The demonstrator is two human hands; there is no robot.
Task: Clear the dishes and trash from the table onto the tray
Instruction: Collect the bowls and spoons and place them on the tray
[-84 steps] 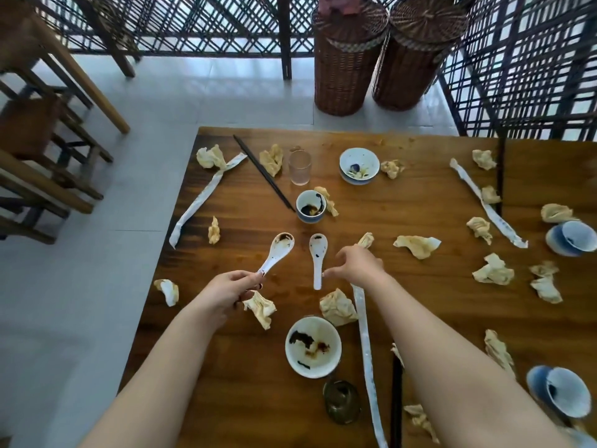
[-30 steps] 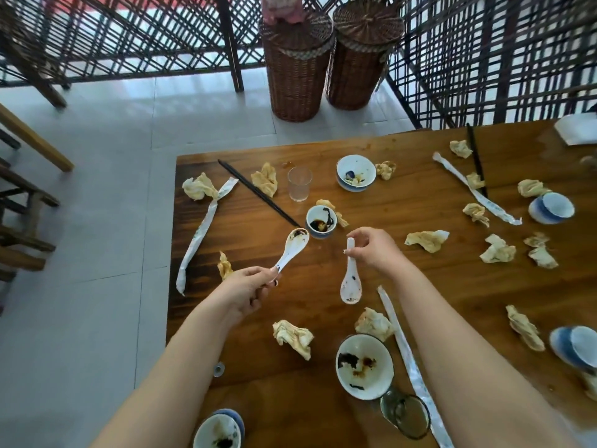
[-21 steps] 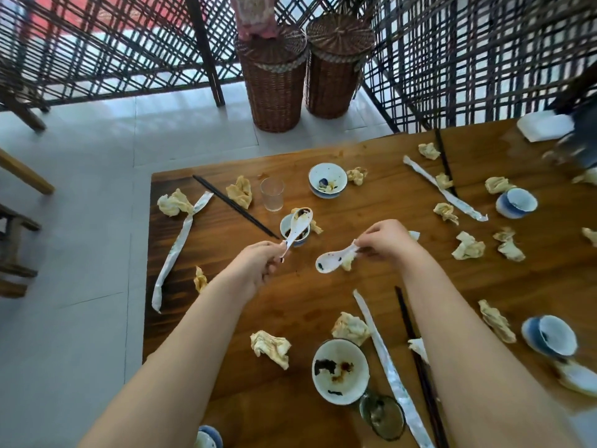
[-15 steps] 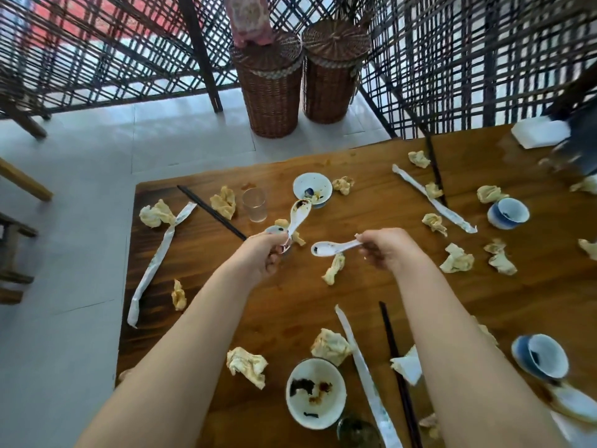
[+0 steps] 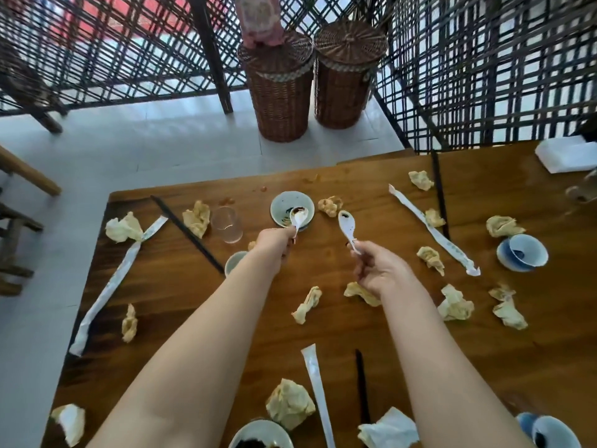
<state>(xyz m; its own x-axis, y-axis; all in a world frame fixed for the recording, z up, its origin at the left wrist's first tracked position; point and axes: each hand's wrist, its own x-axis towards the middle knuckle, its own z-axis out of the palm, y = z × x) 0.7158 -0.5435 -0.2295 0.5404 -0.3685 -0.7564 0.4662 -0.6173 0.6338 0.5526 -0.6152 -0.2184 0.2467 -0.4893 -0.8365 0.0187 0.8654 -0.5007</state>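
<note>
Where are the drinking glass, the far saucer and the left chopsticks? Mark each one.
drinking glass (image 5: pixel 227 225): head view, clear side wall.
saucer (image 5: pixel 279 202): head view, left rim.
chopsticks (image 5: pixel 187 234): head view, mid-shaft.

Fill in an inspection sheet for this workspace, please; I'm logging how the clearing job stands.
Surface: wooden table, reddish spots near the far edge.
Job's things: small dish, glass, small cup, blue bowls at right, bowl at the near edge, chopsticks; no tray seen.
Clutter: crumpled napkins and long paper sleeves scattered all over.
Grippers: left hand grips a spoon in front of the small dish, contact unclear; right hand grips the other spoon, raised off the table.
Cables: nothing seen.
Surroundings: two wicker baskets, lattice screen, tiled floor, wooden chair at left.
</note>
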